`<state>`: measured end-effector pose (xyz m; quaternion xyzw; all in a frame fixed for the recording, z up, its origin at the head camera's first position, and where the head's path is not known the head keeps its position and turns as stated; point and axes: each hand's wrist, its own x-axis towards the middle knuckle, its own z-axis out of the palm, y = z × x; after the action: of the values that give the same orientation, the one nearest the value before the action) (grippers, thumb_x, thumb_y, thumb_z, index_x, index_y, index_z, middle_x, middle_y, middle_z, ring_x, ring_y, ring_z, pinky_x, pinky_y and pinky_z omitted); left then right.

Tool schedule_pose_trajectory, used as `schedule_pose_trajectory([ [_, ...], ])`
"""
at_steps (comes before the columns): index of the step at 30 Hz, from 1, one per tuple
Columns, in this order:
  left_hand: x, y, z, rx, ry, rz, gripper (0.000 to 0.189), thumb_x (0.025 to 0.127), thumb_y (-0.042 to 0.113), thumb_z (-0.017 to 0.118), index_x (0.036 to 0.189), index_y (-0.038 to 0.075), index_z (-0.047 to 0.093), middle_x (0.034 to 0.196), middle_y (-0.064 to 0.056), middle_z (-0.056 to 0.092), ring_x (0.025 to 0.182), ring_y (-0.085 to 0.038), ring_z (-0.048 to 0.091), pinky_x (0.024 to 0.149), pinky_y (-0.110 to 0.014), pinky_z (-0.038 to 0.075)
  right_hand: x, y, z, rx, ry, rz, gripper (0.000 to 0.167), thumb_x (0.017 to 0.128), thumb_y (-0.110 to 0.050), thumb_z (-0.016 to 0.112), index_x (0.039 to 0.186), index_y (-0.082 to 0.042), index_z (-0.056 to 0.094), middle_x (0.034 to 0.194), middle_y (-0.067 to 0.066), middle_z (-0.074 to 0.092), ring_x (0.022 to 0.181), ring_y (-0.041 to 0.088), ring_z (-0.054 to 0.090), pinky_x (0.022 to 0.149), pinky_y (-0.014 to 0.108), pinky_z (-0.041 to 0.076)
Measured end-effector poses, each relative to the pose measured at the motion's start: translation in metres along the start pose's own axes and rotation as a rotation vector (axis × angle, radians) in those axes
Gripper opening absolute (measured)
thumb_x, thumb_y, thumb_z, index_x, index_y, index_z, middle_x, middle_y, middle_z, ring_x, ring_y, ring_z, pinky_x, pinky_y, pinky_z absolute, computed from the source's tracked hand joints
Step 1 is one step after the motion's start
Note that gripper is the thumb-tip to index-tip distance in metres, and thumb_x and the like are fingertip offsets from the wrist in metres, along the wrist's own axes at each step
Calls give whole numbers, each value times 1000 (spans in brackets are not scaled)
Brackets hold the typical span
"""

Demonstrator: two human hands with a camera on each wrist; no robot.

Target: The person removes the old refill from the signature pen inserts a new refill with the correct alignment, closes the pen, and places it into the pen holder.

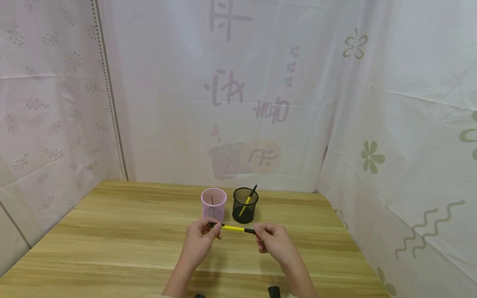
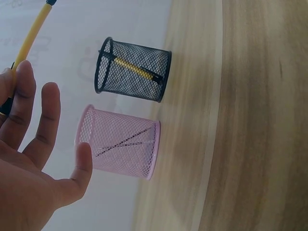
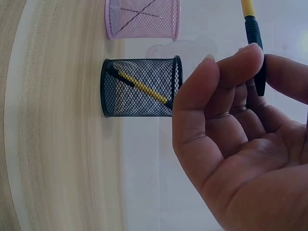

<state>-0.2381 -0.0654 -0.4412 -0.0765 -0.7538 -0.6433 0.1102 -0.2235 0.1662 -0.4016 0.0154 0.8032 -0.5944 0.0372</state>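
Observation:
Both hands hold one yellow pen with black ends level between them, in front of two mesh cups. My left hand pinches its left black end between thumb and fingertips; in the left wrist view the other fingers spread away from the pen. With thumb and forefinger, my right hand pinches the right black tip. Behind the left hand stands a pink mesh cup with thin dark sticks in it. Beside it is a black mesh cup, where a second yellow and black pen leans.
The wooden table runs back to a white patterned curtain, with more curtain along both sides. Near the front edge, a black object shows by the right forearm and another dark tip by the left.

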Motion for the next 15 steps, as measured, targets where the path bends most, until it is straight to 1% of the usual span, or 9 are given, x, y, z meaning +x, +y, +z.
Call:
schedule_pose_trajectory([
  [7,-1,-1,0,4,-5,4,12,101,11,71,98,0,74,77,-10,73,74,-12,66,67,-22,46,0,2,1,3,10,17,30,110,-28,61,103,0,70,82,5,61,69,17,57,71,33,57],
  [13,0,-4,0,-1,-12,-14,10,101,12,72,97,3,75,78,-10,73,77,-19,68,68,-22,46,0,2,0,5,7,33,33,110,-30,60,109,1,70,83,5,60,69,17,56,70,32,56],
  [15,0,-4,1,-2,-17,-15,10,100,13,72,97,4,74,79,-11,73,77,-19,68,68,-22,46,0,1,0,9,3,34,33,110,-30,60,110,2,70,83,5,60,69,16,56,70,32,56],
])
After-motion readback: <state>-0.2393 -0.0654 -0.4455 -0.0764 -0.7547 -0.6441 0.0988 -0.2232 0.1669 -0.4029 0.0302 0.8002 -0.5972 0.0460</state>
